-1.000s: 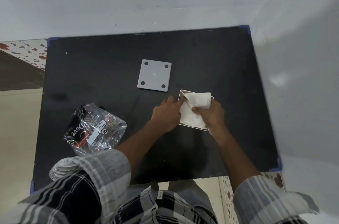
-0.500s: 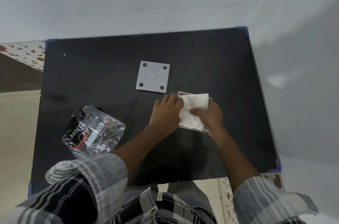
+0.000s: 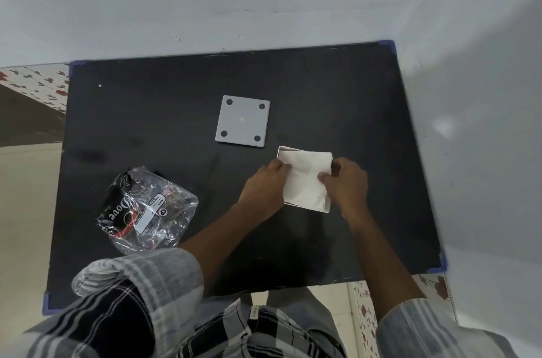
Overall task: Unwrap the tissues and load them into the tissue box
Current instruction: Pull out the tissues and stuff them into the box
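A stack of white tissues (image 3: 305, 178) lies in the open square tissue box (image 3: 281, 149), whose white rim shows at its far-left corner. My left hand (image 3: 264, 187) rests on the left edge of the tissues, fingers pressing down. My right hand (image 3: 347, 181) pinches the right edge of the stack between thumb and fingers. The grey square lid (image 3: 242, 121) with four dark round pads lies flat just beyond and left of the box. The empty clear plastic wrapper (image 3: 146, 211) with black print sits crumpled at the near left.
Everything sits on a black table (image 3: 176, 87) with blue corner caps. A pale wall stands behind it and along its right side. My checked sleeves fill the near edge of the view.
The tissue stack has been pushed lower and flatter into the box. My right hand has slid from on top of the stack to its right edge; my left stays at the left edge.
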